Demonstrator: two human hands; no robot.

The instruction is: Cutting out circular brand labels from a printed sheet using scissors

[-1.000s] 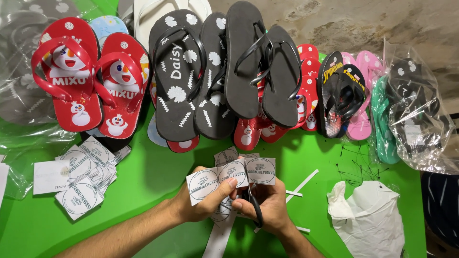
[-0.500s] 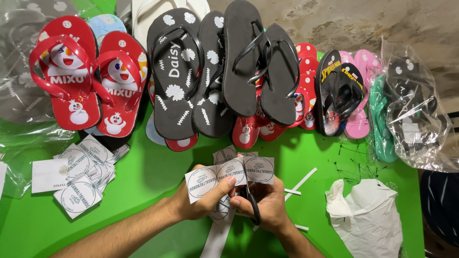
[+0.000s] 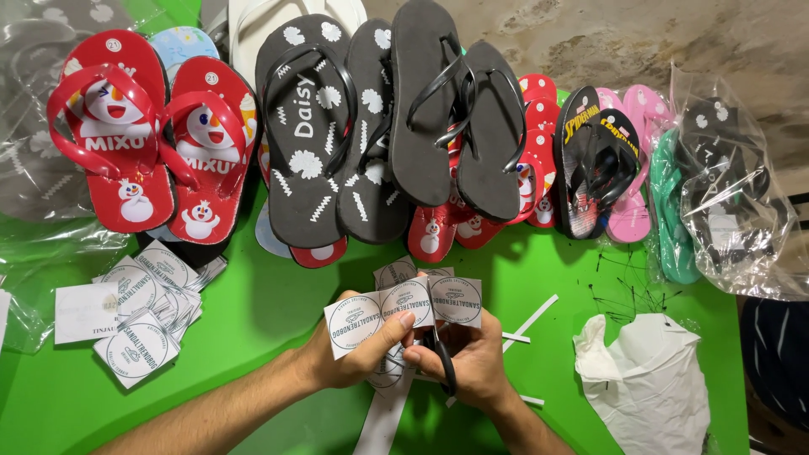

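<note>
Left hand point(image 3: 358, 358) pinches label strip point(image 3: 404, 310) over the green table point(image 3: 270, 320); right hand point(image 3: 472, 371) grips black scissors point(image 3: 442, 364). Risk: crooked cut thru a round print, or nicked thumb, bc fingers sit v. close to blades.

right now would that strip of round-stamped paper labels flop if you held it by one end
Probably yes: the label strip looks like thin paper, and the left hand supports it from beneath. It seems very light. Cut labels in the pile lie curled and uneven, so likely easy to crease.
</note>
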